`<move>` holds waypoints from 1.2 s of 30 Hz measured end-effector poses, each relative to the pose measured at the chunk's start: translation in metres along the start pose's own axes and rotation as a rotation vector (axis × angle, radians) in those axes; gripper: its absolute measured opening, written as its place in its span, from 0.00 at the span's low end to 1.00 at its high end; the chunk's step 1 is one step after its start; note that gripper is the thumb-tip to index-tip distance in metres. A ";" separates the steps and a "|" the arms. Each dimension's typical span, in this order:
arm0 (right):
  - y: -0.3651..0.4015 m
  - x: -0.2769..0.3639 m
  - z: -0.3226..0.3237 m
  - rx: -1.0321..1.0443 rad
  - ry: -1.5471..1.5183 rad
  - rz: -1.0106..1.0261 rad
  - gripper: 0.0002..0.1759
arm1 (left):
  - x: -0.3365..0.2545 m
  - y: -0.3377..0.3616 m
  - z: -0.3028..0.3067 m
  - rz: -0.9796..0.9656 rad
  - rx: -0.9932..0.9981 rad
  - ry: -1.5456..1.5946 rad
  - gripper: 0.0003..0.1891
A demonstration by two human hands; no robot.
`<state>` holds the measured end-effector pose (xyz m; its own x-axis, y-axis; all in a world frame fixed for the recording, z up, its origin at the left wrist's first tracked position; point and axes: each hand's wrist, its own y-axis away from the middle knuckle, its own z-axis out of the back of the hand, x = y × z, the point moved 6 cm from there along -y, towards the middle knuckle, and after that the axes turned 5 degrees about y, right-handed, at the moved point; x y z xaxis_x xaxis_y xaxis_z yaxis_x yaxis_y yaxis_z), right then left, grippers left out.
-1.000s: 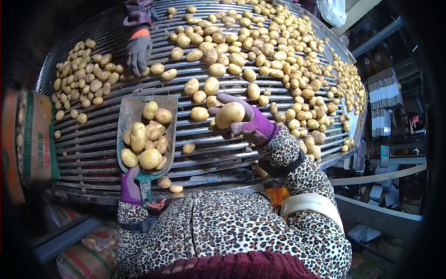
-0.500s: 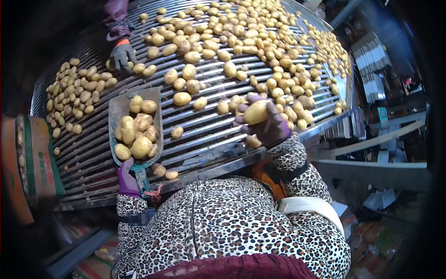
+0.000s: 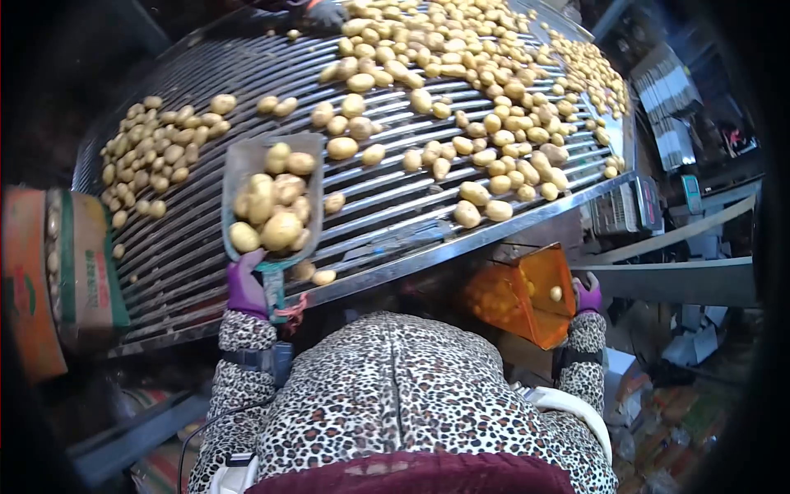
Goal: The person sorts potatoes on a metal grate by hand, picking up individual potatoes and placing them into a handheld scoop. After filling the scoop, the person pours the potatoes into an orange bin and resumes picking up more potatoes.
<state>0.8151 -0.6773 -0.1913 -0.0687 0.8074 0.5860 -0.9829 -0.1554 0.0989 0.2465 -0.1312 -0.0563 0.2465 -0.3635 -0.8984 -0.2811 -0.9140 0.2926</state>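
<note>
My left hand [image 3: 247, 288], in a purple glove, is closed around the handle of a metal scoop [image 3: 233, 177] with a green handle end. Several potatoes [image 3: 262, 194] lie in the scoop, which rests on the slatted metal table. At the right, my gloved right hand [image 3: 587, 295] is beside the rim of an orange see-through basket [image 3: 539, 333]. Its visible finger and thumb are apart, with no potato between them; the other fingers are partly hidden. A single small potato [image 3: 555, 293] shows just inside the basket's opening, with more potatoes deeper in.
Loose potatoes [image 3: 461, 70] cover the far and right part of the slatted table [image 3: 362, 239]. Another pile [image 3: 160, 152] lies at the left, near a printed cardboard box [image 3: 86, 272]. Another person's gloved hand [image 3: 327, 13] is at the far edge. A metal rail [image 3: 675, 239] runs at the right.
My right hand has moved from above the table, where it held a potato, down to the orange basket, and no longer holds it. The other person's hand has moved away to the far edge.
</note>
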 end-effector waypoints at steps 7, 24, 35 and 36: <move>0.056 -0.024 -0.049 0.141 -0.190 -0.016 0.33 | -0.027 0.029 -0.063 0.053 0.244 -0.051 0.16; 0.244 -0.113 -0.119 0.706 -0.534 -0.512 0.26 | 0.162 0.120 -0.268 0.396 0.853 -0.487 0.14; 0.339 -0.161 -0.099 0.398 -0.608 -1.082 0.23 | 0.387 0.064 -0.379 0.633 1.413 -0.985 0.12; 0.339 -0.157 -0.097 0.386 -0.613 -1.108 0.23 | 0.411 0.067 -0.393 0.518 1.556 -1.067 0.11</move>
<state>0.4756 -0.8017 -0.3282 0.9219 0.2406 0.3038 -0.3503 0.1821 0.9188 0.6931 -0.4129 -0.2769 -0.5166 0.2851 -0.8074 -0.7160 0.3732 0.5899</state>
